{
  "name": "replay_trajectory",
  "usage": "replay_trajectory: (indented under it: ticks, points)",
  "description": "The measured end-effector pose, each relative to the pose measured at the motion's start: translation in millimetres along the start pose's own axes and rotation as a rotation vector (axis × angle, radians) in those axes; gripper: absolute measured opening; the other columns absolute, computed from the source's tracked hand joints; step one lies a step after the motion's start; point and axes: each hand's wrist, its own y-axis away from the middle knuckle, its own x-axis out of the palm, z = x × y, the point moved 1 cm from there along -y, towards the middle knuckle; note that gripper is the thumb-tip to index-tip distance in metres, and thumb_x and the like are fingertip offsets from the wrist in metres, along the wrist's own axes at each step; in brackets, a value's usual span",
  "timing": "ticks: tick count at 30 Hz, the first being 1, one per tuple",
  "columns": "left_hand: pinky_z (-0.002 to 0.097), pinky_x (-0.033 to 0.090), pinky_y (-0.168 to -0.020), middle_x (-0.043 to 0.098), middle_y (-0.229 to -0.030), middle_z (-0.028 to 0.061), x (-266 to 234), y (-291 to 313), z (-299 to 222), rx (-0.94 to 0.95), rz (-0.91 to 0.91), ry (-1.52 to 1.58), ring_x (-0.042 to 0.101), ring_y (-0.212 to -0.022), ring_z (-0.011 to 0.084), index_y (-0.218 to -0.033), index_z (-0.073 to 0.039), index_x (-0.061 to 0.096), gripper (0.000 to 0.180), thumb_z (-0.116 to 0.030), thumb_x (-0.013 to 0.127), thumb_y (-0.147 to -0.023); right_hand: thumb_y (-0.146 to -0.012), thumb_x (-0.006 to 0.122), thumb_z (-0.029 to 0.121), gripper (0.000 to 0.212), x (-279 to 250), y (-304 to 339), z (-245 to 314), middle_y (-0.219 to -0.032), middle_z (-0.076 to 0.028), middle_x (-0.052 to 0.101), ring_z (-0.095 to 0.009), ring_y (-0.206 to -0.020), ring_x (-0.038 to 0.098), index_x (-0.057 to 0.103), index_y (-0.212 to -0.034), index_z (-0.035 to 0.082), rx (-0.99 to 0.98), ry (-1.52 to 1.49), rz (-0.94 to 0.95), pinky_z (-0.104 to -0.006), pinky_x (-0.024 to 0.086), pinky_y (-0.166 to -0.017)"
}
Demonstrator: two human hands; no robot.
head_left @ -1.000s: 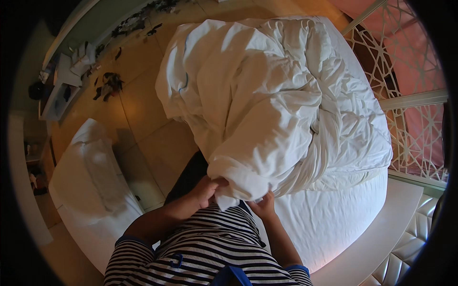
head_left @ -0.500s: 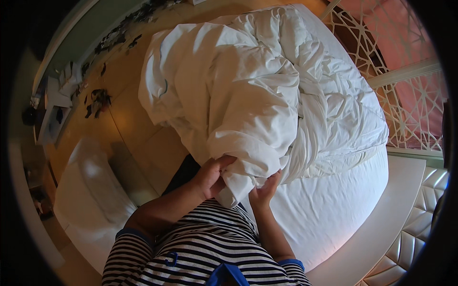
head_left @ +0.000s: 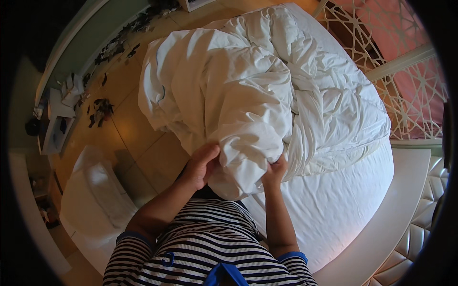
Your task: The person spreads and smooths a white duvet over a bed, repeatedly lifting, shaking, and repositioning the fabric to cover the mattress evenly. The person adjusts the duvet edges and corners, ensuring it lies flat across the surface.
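A bulky white duvet (head_left: 191,86) lies in loose folds over the bed and hangs past its left side. Close in front of my body, both hands hold one bunched end of it. My left hand (head_left: 202,167) grips the left side of the bunch with the thumb up on top; its other fingers are partly hidden by the cloth. On the opposite side of the bunch, my right hand (head_left: 275,171) is closed around the fabric, its fingertips tucked out of sight. Beneath the duvet, a smooth white sheet (head_left: 329,209) covers the mattress.
To the left, a white cloth-covered form (head_left: 90,205) stands by the tiled floor (head_left: 138,114). Dark scraps (head_left: 101,112) litter the floor near a white open unit (head_left: 55,119). A white lattice partition (head_left: 377,66) stands at far right, a padded headboard (head_left: 422,219) at lower right.
My hands have moved apart, the left slightly up and left, the right slightly up. The bunched end between them is fuller and rounder, its hanging tip no longer showing.
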Motion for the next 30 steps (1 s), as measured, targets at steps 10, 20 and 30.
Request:
replay_trajectory:
  ticks: [10,20,30]
  points:
    - [0.0298,0.043,-0.076,0.054,-0.099,0.0088,8.2,-31.6,26.4,0.02,-0.226,-0.57,0.052,-0.089,0.0179,-0.109,0.0,0.045,0.044,-0.003,0.058,-0.067,-0.068,0.056,-0.002,0.038,1.3,-17.2,31.1,-0.095,-0.011,0.056,-0.014,-0.089,0.052,0.046,-0.105,-0.005,0.107,-0.121,0.149,-0.0245,0.038,-0.079]
    - [0.0341,0.046,-0.074,0.054,-0.095,0.0111,-5.2,-51.1,27.7,-0.124,-0.099,0.011,0.054,-0.084,0.0219,-0.106,-0.004,0.046,0.041,-0.033,0.048,-0.077,-0.074,0.052,-0.003,0.014,-66.1,32.5,-21.0,-0.083,-0.007,0.055,-0.01,-0.073,0.053,0.052,-0.088,-0.004,0.127,-0.093,-0.002,-0.0204,0.043,-0.062]
    - [0.0354,0.045,-0.076,0.054,-0.096,0.012,12.9,-44.9,28.8,-0.214,-0.061,0.12,0.054,-0.086,0.0237,-0.105,-0.002,0.047,0.04,-0.033,0.045,-0.078,-0.066,0.065,0.015,0.047,-29.0,61.0,13.9,-0.087,-0.005,0.052,-0.012,-0.074,0.05,0.045,-0.104,-0.003,0.091,-0.352,0.411,-0.0247,0.04,-0.069]
